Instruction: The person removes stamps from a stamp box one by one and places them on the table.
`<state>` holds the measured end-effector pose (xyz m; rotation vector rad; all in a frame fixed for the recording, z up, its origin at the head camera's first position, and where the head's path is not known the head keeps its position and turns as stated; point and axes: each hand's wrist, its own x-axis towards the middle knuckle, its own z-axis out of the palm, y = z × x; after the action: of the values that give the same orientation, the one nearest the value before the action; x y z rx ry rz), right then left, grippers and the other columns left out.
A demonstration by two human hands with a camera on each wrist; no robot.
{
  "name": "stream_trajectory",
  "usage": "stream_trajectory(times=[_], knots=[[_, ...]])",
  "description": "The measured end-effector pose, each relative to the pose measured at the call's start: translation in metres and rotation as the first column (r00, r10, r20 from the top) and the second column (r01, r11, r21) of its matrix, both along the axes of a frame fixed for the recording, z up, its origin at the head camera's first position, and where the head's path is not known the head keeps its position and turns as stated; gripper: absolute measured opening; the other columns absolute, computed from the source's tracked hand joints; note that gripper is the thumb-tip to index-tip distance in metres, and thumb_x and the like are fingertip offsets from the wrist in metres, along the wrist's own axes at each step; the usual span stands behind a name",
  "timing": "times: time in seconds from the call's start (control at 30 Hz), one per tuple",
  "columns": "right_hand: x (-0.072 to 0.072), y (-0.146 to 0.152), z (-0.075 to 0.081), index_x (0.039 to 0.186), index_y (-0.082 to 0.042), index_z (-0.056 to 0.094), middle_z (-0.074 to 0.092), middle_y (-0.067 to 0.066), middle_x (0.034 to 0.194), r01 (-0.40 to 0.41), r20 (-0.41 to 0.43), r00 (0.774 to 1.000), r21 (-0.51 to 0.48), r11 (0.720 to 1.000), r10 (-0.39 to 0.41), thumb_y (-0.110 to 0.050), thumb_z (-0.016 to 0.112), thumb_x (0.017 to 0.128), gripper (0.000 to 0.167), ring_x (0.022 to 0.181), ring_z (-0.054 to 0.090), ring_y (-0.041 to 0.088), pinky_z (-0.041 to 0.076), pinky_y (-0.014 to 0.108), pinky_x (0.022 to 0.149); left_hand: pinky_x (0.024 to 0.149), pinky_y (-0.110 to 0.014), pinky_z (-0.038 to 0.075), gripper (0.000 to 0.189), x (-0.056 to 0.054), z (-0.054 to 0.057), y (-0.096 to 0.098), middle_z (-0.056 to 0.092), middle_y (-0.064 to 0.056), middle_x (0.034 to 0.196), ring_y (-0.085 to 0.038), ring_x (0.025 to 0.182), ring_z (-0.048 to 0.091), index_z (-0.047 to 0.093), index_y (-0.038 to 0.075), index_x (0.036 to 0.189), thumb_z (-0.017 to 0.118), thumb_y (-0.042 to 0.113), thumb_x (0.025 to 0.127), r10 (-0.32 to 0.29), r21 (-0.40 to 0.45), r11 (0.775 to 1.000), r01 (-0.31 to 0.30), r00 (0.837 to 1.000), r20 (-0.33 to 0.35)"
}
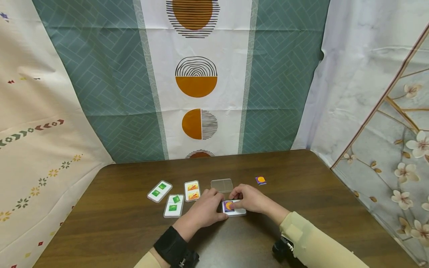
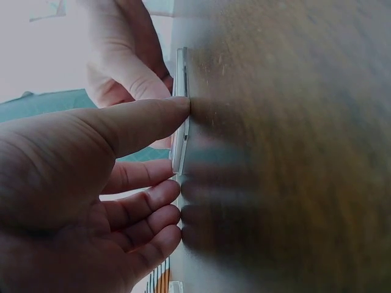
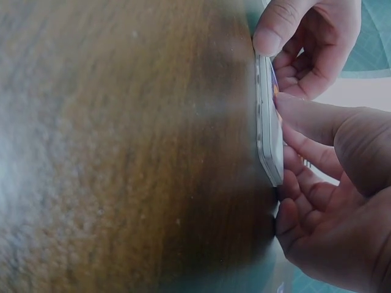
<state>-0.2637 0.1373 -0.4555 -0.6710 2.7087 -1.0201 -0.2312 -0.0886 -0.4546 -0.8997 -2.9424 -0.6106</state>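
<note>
A flat white card in a clear case [image 1: 239, 212] lies on the table between the hands. On its left part sits a small purple square card with an orange disc [image 1: 228, 207]. My left hand [image 1: 205, 209] grips the case's left end, thumb at the near edge and index finger at the end, as the left wrist view shows. The thumb of my right hand [image 1: 250, 199] presses on the purple square, its other fingers bent around the case's far side. In the right wrist view the case [image 3: 266, 131] appears edge-on.
Another purple square [image 1: 260, 180] lies at the back right. A clear cover [image 1: 222, 185] rests just behind the hands. To the left are two cased cards with green squares, one farther back [image 1: 159, 191] and one nearer [image 1: 173, 206], plus one with orange pictures [image 1: 192, 191].
</note>
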Motion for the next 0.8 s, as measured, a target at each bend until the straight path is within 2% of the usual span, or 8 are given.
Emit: stream_trajectory(times=[0.07,0.13,0.2,0.23,0.3,0.37,0.43,0.8], knots=[[0.0,0.0,0.0,0.101,-0.012,0.08,0.067,-0.004,0.098,0.001,0.001,1.0,0.001,1.0,-0.001,-0.018,0.093,0.092,0.017,0.092,0.058,0.016,0.051,0.036,0.083,0.09,-0.044,0.053,0.048,0.0,-0.001,0.0,0.065,-0.008,0.119,-0.027,0.108,0.057,0.075,0.007,0.121,0.096,0.034,0.088,0.0,-0.002,1.0,0.0,1.0,-0.003],[0.0,0.0,0.0,0.101,-0.013,0.08,0.067,-0.004,0.098,0.0,0.001,1.0,0.001,1.0,0.0,-0.018,0.092,0.092,0.016,0.092,0.058,0.016,0.05,0.037,0.084,0.087,-0.044,0.053,0.049,-0.007,-0.012,-0.001,0.065,-0.007,0.119,-0.024,0.107,0.056,0.075,0.008,0.121,0.096,0.036,0.087,-0.005,0.008,1.0,0.005,1.0,-0.028],[0.0,0.0,0.001,0.1,-0.014,0.08,0.068,-0.004,0.098,-0.002,0.002,1.0,-0.002,1.0,0.002,-0.018,0.091,0.093,0.014,0.093,0.058,0.017,0.05,0.037,0.083,0.087,-0.045,0.053,0.049,-0.008,-0.014,-0.002,0.065,-0.008,0.119,-0.024,0.107,0.056,0.075,0.007,0.121,0.096,0.036,0.088,-0.004,0.009,1.0,0.004,1.0,-0.027],[0.0,0.0,0.001,0.1,-0.014,0.08,0.068,-0.004,0.098,-0.003,0.002,1.0,-0.004,1.0,0.003,-0.018,0.091,0.093,0.014,0.093,0.058,0.017,0.05,0.038,0.083,0.089,-0.044,0.053,0.05,-0.006,-0.01,-0.001,0.065,-0.009,0.12,-0.026,0.108,0.057,0.074,0.006,0.122,0.096,0.035,0.088,-0.002,0.005,1.0,0.002,1.0,-0.006],[0.0,0.0,0.002,0.1,-0.014,0.08,0.068,-0.004,0.098,-0.004,0.007,1.0,-0.01,1.0,0.004,-0.018,0.091,0.094,0.013,0.092,0.057,0.017,0.049,0.037,0.082,0.09,-0.043,0.053,0.05,-0.006,-0.01,-0.001,0.065,-0.009,0.12,-0.025,0.108,0.057,0.074,0.006,0.123,0.096,0.036,0.088,0.002,0.0,1.0,-0.002,1.0,-0.007],[0.0,0.0,0.002,0.1,-0.014,0.08,0.068,-0.004,0.097,-0.007,0.004,1.0,-0.017,1.0,0.007,-0.018,0.091,0.094,0.013,0.091,0.057,0.017,0.049,0.037,0.081,0.093,-0.042,0.053,0.051,0.0,0.001,0.0,0.065,-0.01,0.122,-0.027,0.11,0.057,0.074,0.004,0.124,0.096,0.033,0.089,0.009,-0.012,1.0,-0.009,1.0,0.017],[0.0,0.001,0.002,0.1,-0.014,0.08,0.068,-0.005,0.095,-0.012,0.0,1.0,-0.025,1.0,0.012,-0.017,0.091,0.094,0.013,0.09,0.057,0.017,0.049,0.036,0.081,0.094,-0.042,0.053,0.051,0.002,0.004,0.001,0.065,-0.01,0.122,-0.027,0.111,0.057,0.074,0.005,0.124,0.096,0.034,0.089,0.014,-0.019,1.0,-0.013,1.0,0.017],[0.0,0.005,0.003,0.095,-0.012,0.073,0.067,-0.003,0.088,0.002,0.02,1.0,-0.095,0.996,0.0,-0.009,0.088,0.095,0.015,0.083,0.06,0.016,0.05,0.03,0.076,0.09,-0.04,0.052,0.051,0.003,0.006,0.0,0.065,-0.01,0.12,-0.027,0.108,0.057,0.074,0.004,0.123,0.097,0.033,0.087,0.007,-0.014,1.0,-0.007,1.0,0.001]])
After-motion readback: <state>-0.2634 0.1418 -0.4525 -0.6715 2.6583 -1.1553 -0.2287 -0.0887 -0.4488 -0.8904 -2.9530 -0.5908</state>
